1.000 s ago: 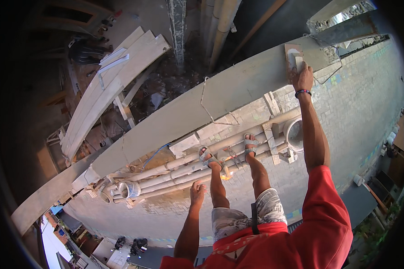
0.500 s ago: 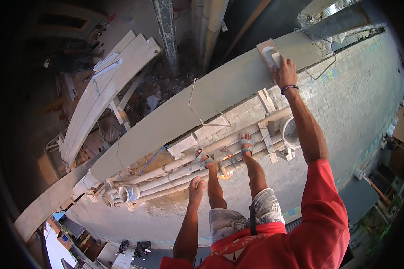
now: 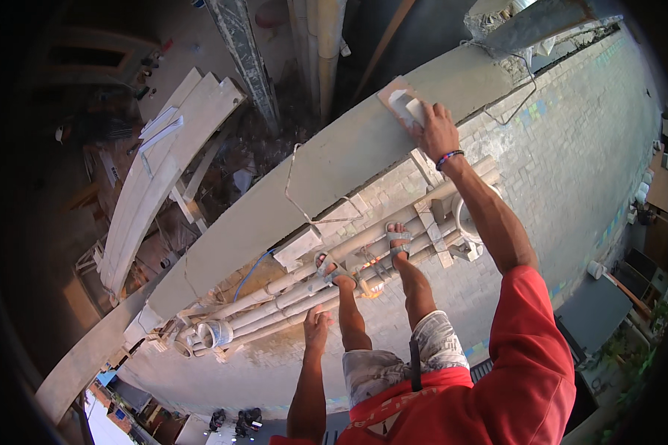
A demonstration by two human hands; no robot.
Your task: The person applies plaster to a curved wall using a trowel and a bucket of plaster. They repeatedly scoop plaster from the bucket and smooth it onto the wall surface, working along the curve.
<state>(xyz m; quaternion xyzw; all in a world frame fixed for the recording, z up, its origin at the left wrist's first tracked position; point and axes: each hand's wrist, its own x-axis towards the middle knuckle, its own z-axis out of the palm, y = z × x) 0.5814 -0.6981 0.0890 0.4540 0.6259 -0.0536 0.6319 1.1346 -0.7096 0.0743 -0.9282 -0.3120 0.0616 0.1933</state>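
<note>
My right hand (image 3: 436,133) is closed round the pale handle of a plastering float (image 3: 393,95), whose flat brown plate carries a white smear. The plate lies against the smooth grey face of a long curved concrete beam (image 3: 349,154), towards its upper right part. Lower down, my left hand (image 3: 318,331) hangs with loosely spread fingers and holds nothing, in front of the bamboo poles. My sandalled feet stand on those poles (image 3: 289,298). A bent metal rod (image 3: 290,185) sticks out over the beam left of the float.
A bucket (image 3: 215,334) stands at the left end of the poles, and a pale round container (image 3: 467,215) sits near my right forearm. Another bent rod (image 3: 523,100) juts out at the upper right. A dusty post (image 3: 245,59) and curved boards (image 3: 156,178) stand beyond the beam; paving lies far below.
My right hand has slid the float a little left along the beam, and its plate has turned slightly. The whole view has shifted somewhat; my left hand stays empty.
</note>
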